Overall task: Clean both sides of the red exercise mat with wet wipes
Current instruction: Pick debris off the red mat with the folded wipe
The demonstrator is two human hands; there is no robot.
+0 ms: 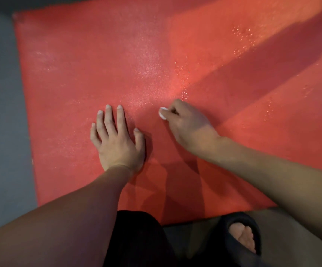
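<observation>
Just wipe [163, 113] in right grip [187, 125]

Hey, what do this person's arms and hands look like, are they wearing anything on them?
Both forearms are bare, with no sleeves in view. The left hand and right hand wear no gloves, rings, watch or bracelet that I can see. The left fingernails look short and pale.

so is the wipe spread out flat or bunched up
Bunched up. The right hand curls around the wet wipe, and only a small white wad shows past the fingers, against the red mat.
</observation>
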